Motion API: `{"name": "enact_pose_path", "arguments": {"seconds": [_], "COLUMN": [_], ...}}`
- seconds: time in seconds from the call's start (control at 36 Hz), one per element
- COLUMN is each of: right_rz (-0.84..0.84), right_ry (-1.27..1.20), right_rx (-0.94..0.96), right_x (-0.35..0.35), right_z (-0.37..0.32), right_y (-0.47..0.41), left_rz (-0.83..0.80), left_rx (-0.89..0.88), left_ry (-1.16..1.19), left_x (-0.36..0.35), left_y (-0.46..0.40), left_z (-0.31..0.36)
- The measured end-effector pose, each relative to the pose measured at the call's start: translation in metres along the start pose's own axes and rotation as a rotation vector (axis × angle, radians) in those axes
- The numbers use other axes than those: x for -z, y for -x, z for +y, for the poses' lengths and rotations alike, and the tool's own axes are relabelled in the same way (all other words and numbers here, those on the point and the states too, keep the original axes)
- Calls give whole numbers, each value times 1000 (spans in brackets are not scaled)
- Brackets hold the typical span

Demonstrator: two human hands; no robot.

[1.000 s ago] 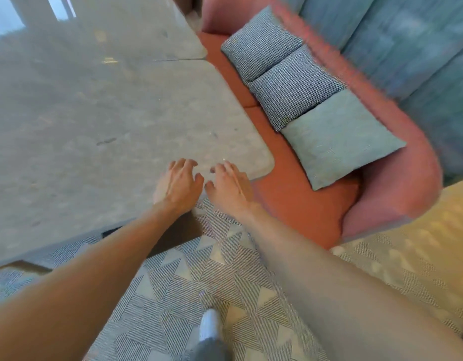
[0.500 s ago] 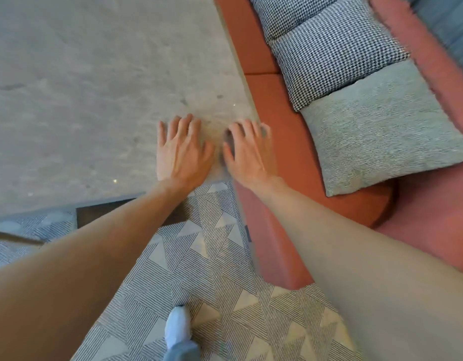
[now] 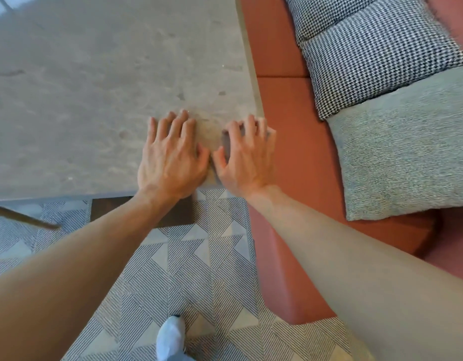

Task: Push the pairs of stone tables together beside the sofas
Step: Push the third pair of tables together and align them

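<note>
Both hands flat on stone table [image 3: 94,87], near its lower-right corner, centre of frame. Left hand [image 3: 173,157] palm down, fingers together and extended, heel at the near edge. Right hand [image 3: 247,158] palm down too, fingers a bit spread, outer fingers reaching the table's right edge; thumb tips nearly meet btwn the hands. Neither hand closed round anything, just pressing on the top, no grip. Table fills upper left of frame, its right edge running just beside the sofa [image 3: 282,105] seat, which takes the right side. Only 1 table in view; its partner not visible, so can't tell how close the pair is. Judgement: slab looks thick and heavy, rigid, smooth polished top, so palms may slide on it rather than move it. Better purchase prob. at the near edge w/ heels of hands hooked against it, pushing low and level away from body; corners could chip if knocked against the other slab, so ease in at the end. Rug [image 3: 188,277] under it likely adds drag. Counts: 2 hands, 1 table, 1 sofa, 3 cushions: 2 black-white check cushions [image 3: 376,61] upper right, 1 grey-green cushion [image 3: 407,155] right of centre. 1 foot in pale sock [image 3: 170,340] at bottom centre on the rug. Dark table base [image 3: 107,209] shows under the near edge.
</note>
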State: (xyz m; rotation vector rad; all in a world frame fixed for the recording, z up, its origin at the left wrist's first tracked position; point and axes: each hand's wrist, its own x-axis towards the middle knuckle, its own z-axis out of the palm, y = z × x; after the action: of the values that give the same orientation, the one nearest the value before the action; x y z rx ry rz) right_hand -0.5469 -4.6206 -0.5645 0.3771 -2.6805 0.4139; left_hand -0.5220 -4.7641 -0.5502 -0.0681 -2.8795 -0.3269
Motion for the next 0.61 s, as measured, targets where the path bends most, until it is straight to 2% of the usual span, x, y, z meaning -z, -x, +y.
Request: {"name": "enact_pose_path", "arguments": {"seconds": [0.22,0.36,0.42,0.5,0.61], "right_rz": [-6,-190,-326,-522,-561], "right_ry": [40,80,94,27,-122], "right_rx": [-14,-41,-17,-46,-252], "right_x": [-1,14,29,58,94], "right_z": [-1,-6,-6,-10,-32], "right_y": [1,-5,-16,-31,-41], "left_rz": [8,-79,-185,-338,-303], "left_rx": [6,28,100,310,455], "left_ry": [34,86,180,481,769], "left_x": [-2,7,18,50,99], "left_y": [1,1,-9,-29,-36], "left_z": [-2,-3,-3,-8,-7]}}
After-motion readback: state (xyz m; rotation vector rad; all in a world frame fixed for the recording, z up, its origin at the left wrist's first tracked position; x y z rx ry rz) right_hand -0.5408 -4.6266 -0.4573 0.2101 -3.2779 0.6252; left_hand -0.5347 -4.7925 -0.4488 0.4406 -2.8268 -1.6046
